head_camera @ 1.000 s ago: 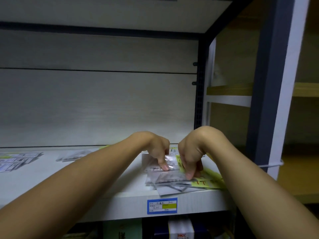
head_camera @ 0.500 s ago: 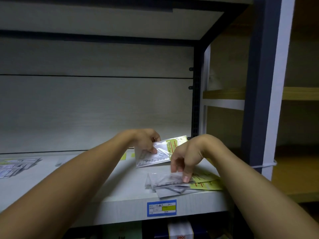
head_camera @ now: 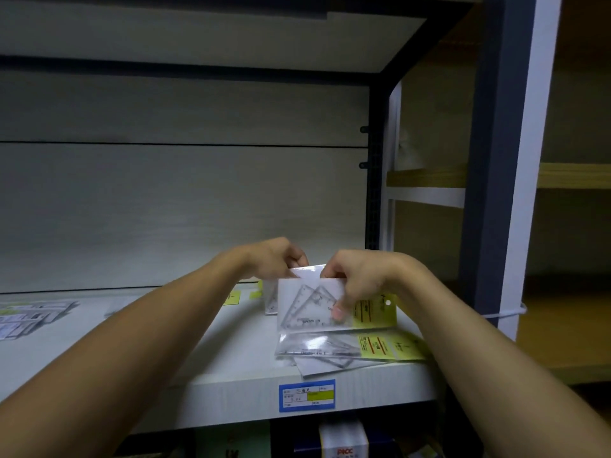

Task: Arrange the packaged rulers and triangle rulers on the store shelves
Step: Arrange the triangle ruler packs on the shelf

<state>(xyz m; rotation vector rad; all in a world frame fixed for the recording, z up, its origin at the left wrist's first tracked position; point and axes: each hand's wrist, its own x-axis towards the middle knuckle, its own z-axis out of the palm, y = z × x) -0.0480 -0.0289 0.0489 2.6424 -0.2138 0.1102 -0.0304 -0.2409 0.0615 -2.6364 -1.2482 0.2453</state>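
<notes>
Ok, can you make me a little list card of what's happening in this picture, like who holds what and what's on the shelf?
place: white store shelf with a blue price label on its front edge
right hand: pinches a triangle ruler pack, held upright
left hand: holds another pack just behind it
under the hands: small pile of triangle ruler packs with yellow cards, lying flat
far left of shelf: more packs, blurry
task state: packs not yet neatly lined up
</notes>
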